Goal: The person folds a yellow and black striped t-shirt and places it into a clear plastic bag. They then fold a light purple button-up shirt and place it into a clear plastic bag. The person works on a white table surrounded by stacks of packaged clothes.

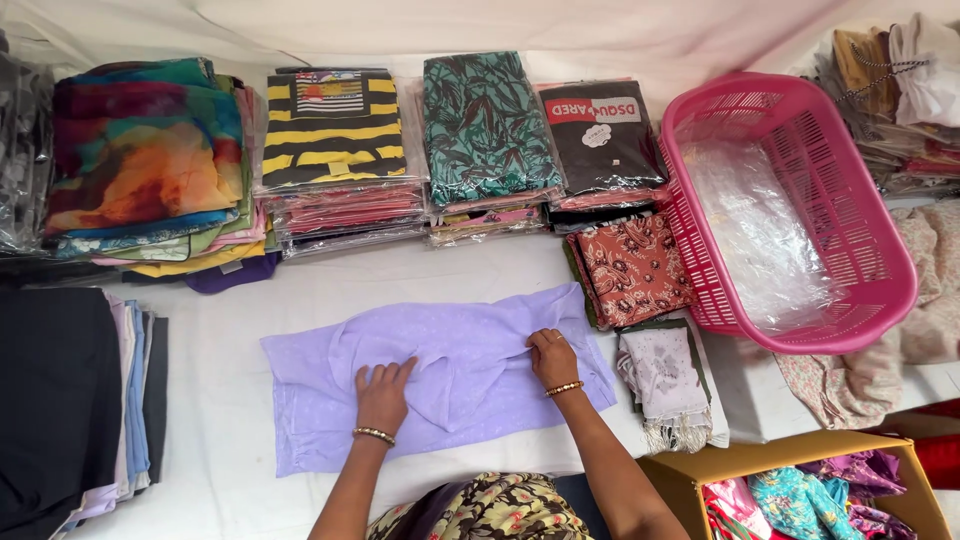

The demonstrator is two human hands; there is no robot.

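1. The lilac cloth (450,375) lies spread on the white sheet (220,400), just left of the pink basket (800,210).
2. The left hand (382,393) presses flat on it, fingers open, gripping nothing.
3. The right hand (552,358) pinches a fold nearer the basket.

The lilac cloth (440,375) is thin, pale purple fabric with a faint scattered pattern, spread as a long strip across the white counter (220,400). It lies mostly flat under the left hand (383,392), whose palm presses it down. Beneath the right hand (552,358) it is bunched into soft folds, its upper edge pinched up and creased.
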